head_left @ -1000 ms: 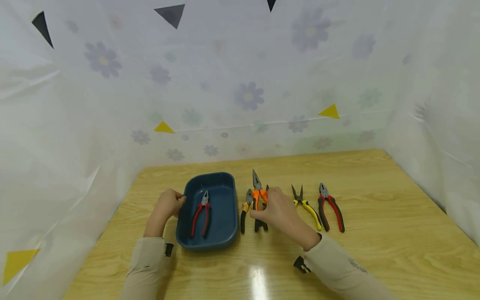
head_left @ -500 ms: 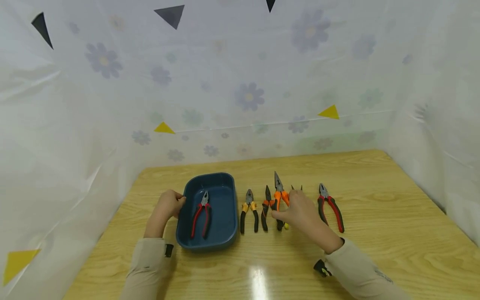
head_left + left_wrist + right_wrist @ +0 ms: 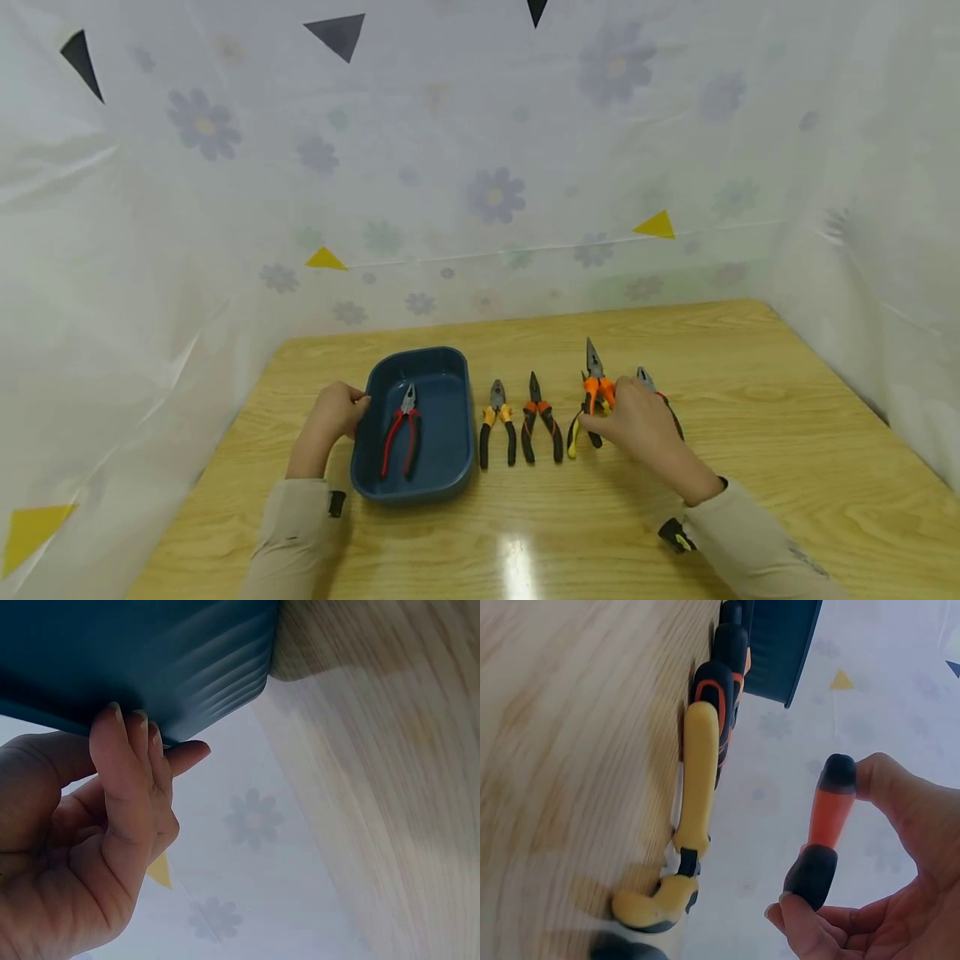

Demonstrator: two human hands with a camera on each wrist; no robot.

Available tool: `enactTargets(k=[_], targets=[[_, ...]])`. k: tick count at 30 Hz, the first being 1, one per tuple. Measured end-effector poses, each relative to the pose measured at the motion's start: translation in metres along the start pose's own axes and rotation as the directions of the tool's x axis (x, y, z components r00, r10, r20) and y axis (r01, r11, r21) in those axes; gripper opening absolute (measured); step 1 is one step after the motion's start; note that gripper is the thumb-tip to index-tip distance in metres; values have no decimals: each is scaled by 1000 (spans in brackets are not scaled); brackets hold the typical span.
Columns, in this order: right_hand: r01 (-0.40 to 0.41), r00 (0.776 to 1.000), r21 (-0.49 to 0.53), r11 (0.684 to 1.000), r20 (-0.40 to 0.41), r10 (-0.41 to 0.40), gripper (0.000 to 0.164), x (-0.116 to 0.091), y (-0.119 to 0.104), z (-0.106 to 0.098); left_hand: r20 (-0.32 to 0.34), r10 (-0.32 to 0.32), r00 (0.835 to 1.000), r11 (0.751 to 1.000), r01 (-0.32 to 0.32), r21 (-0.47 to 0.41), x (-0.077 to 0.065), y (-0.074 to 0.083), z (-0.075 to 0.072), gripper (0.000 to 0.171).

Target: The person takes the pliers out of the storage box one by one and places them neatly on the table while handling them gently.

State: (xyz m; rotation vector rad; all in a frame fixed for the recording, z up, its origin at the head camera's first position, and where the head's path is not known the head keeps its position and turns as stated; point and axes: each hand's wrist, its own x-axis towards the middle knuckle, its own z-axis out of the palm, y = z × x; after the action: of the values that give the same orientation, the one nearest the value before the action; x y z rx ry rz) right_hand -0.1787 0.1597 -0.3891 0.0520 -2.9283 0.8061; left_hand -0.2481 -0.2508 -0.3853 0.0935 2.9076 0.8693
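My right hand [image 3: 643,423] holds long-nose pliers with orange and black handles [image 3: 592,393], raised off the table, noses pointing away. In the right wrist view, thumb and fingers pinch the two handle ends [image 3: 832,814]. Yellow-handled pliers [image 3: 700,769] lie under them, mostly covered in the head view. Farther right are red-and-black pliers [image 3: 647,377], partly hidden by the hand. My left hand [image 3: 335,414] grips the left rim of a dark blue tray [image 3: 362,467], fingertips against its outer wall [image 3: 172,667]. Inside the tray lie red-and-black pliers [image 3: 407,425].
Right of the tray lie pliers with yellow-and-black handles [image 3: 497,421] and pliers with orange-and-black handles [image 3: 540,429], side by side. The wooden table [image 3: 570,533] ends at a pale flowered curtain [image 3: 435,200] behind and at both sides.
My right hand has moved rightward with the long-nose pliers, from above the orange-and-black pair to above the yellow pair. The left hand and the tray have stayed put.
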Motion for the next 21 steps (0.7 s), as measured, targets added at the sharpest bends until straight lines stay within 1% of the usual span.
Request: enactTargets(k=[6,14,21], targets=[[-20,1000,12,1000,12,20,44,-1,11,-6,0,0,1000,1000,0,-13,0,-1,1,28],[-28,1000,-30,999,3,29,46,-4,31,-14,3,-1,1000,1000,1,-15,0,0,2,29],[-30,999,-66,997,22,32,44,-5,45,-19,6,-18,1000,1000,18,-18,1,0,2,31]])
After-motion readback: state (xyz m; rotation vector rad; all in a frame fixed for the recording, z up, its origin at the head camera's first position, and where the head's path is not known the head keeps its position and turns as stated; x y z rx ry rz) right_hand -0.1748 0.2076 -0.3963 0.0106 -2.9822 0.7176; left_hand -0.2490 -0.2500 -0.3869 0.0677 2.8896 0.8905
